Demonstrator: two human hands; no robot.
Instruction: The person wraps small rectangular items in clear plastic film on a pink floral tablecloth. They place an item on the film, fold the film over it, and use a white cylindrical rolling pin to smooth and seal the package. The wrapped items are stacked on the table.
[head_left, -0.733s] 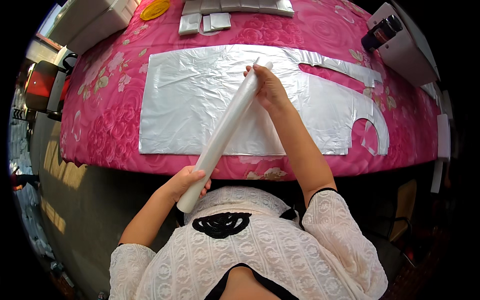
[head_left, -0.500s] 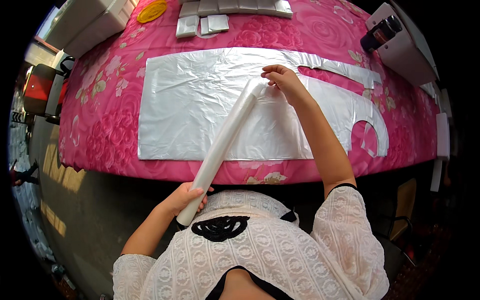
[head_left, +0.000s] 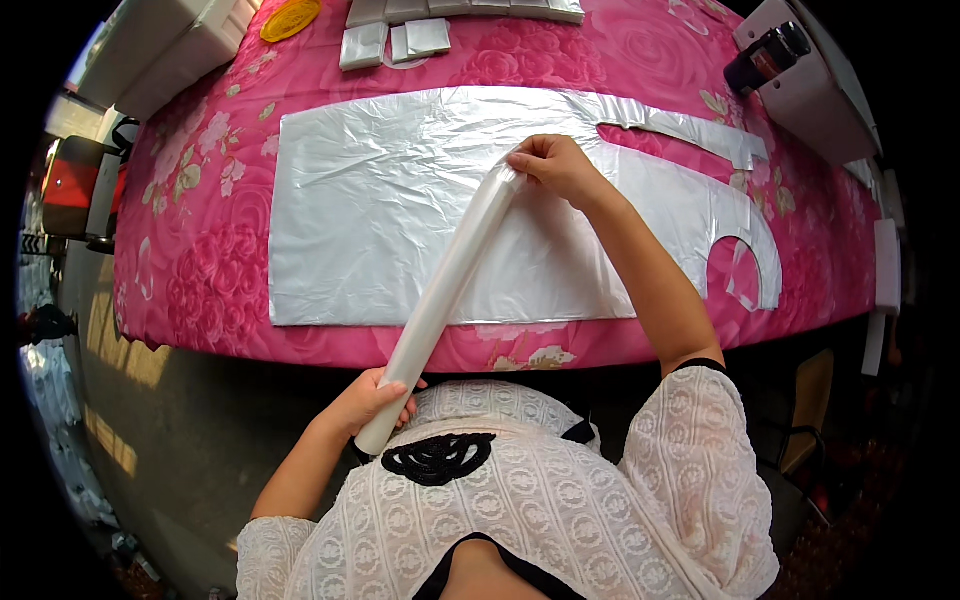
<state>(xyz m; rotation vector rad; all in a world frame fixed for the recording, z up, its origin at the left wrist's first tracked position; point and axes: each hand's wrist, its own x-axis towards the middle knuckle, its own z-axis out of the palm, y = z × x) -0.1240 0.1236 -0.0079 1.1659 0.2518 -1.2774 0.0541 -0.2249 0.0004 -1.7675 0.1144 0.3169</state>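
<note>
My left hand (head_left: pixel 381 398) is wrapped round the lower end of a long, translucent white roll of plastic film (head_left: pixel 437 305). The roll slants up and away to the right over the table. At its far end my right hand (head_left: pixel 552 168) pinches the film between thumb and fingertips. Below the roll lie flat, silvery plastic aprons (head_left: pixel 350 220), apparently stacked, their strap ends and curved cut-outs toward the right. The roll hides part of them; how many sheets there are I cannot tell.
A pink flowered cloth (head_left: pixel 205 270) covers the table. At the back are several small folded white packets (head_left: pixel 363 46) and a yellow oval thing (head_left: pixel 290 18). A dark bottle (head_left: pixel 765 58) stands by a white box (head_left: pixel 825 105) at right; white foam boxes (head_left: pixel 185 50) are at left.
My right hand has moved slightly left onto the far end of the roll, its fingers closing from loosely spread to a pinch. The left hand keeps its hold on the lower end.
</note>
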